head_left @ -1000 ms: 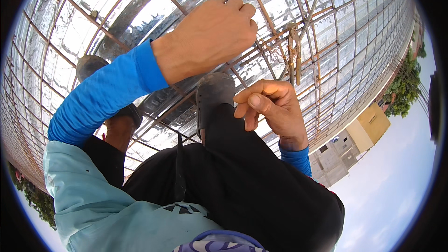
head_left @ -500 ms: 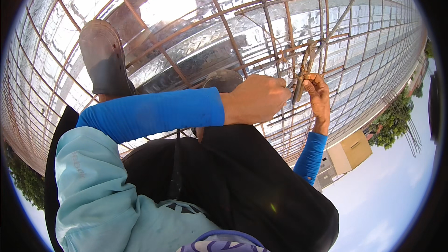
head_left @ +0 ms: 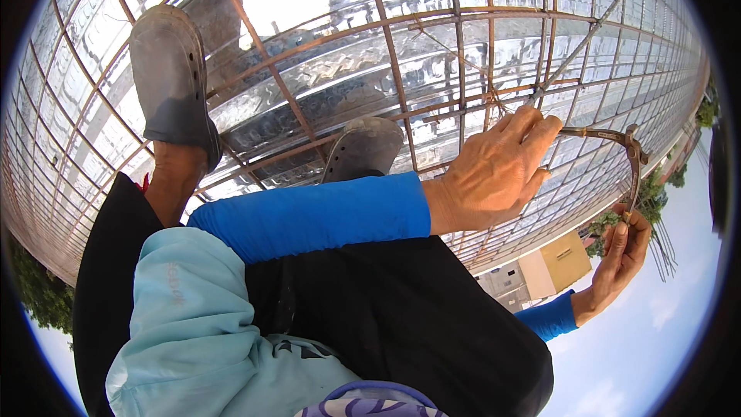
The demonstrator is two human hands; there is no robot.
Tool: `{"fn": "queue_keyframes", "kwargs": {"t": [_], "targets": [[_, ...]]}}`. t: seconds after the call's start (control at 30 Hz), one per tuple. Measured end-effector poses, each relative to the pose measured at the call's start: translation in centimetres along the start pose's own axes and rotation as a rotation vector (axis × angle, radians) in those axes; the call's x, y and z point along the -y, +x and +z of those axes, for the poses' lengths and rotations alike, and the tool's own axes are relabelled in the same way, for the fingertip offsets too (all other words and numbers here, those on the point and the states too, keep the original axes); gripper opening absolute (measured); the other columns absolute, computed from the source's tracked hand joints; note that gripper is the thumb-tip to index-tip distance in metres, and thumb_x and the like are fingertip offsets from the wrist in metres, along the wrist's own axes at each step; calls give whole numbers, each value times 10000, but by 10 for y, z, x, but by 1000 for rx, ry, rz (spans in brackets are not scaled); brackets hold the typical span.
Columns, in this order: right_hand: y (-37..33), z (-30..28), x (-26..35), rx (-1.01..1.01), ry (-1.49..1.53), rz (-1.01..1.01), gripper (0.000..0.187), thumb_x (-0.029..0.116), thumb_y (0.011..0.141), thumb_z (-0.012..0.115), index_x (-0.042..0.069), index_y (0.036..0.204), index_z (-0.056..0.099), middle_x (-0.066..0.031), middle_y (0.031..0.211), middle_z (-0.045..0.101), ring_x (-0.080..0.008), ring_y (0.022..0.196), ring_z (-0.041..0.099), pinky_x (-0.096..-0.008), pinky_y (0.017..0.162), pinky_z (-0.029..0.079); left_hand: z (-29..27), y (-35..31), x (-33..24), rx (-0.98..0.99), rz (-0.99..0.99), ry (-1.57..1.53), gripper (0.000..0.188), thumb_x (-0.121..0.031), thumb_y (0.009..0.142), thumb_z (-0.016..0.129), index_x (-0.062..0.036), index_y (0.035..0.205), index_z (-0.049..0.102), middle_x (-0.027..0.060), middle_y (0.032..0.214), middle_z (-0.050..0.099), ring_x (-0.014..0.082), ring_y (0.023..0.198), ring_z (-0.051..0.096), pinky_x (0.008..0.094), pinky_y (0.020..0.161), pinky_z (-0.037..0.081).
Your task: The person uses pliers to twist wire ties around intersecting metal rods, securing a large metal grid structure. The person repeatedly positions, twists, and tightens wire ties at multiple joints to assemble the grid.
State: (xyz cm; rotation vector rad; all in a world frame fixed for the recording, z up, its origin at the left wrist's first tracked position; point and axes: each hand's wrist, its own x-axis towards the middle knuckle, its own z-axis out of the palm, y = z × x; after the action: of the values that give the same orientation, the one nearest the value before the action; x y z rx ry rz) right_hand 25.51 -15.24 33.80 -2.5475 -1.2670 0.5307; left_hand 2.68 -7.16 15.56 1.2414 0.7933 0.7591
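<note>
Rusty metal pincers point(head_left: 633, 153) are spread wide at the right, above the steel bar mesh. My left hand point(head_left: 498, 166) reaches across from the left, back up, its fingers curled at the end of one handle. Part of that grip is hidden behind the fingers. Farther right, my right hand point(head_left: 624, 251) pinches the other handle between thumb and fingers. Just beyond my left knuckles, thin tie wire point(head_left: 494, 93) runs by a crossing of the rusty bars point(head_left: 397, 69).
Shiny ribbed metal sheeting point(head_left: 340, 69) lies under the mesh. My dark clogs point(head_left: 168, 69) stand on it at the left and middle. A slanting bar point(head_left: 590, 35) crosses the grid at upper right. Past the edge are a yellow building point(head_left: 566, 261) and trees.
The pincers have moved right, away from the bar crossing, and their handles have opened wide. My right hand has gone right and down with one handle; my left hand has shifted right.
</note>
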Motion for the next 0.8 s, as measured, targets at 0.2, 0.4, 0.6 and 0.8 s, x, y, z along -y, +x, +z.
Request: {"fn": "queue_keyframes", "kwargs": {"t": [0.2, 0.4, 0.6, 0.8], "targets": [[-2, -31, 51, -143, -94, -141, 291, 274, 1083, 629, 23, 1231, 633, -117, 1129, 725, -5, 621, 364, -170, 543, 271, 7, 11, -19, -66, 165, -13, 929, -269, 832, 850, 54, 1543, 347, 258, 1406, 445, 413, 1138, 598, 491, 948, 555], [4, 1, 81, 282, 260, -162, 345, 292, 1044, 683, -16, 1175, 601, -198, 1021, 694, -27, 612, 466, -155, 595, 351, -11, -21, -16, -33, 16, -74, 561, -160, 924, 789, 18, 1382, 519, 234, 1207, 652, 364, 1037, 677, 462, 798, 561], [25, 113, 114, 600, 44, -103, 153, 100, 1028, 690, -10, 1094, 607, -100, 874, 681, -141, 703, 621, -291, 642, 486, -11, -71, 18, -49, -544, -277, 219, -199, 1116, 515, 13, 1093, 563, 155, 874, 706, 250, 711, 679, 368, 648, 518], [31, 151, 127, 587, -232, -206, 109, 39, 1008, 654, -10, 1059, 571, -212, 854, 677, -393, 715, 662, -439, 657, 500, -15, -61, 62, 40, -697, -420, 291, -254, 1132, 490, 18, 1059, 560, 123, 863, 720, 160, 673, 663, 327, 610, 537]]}}
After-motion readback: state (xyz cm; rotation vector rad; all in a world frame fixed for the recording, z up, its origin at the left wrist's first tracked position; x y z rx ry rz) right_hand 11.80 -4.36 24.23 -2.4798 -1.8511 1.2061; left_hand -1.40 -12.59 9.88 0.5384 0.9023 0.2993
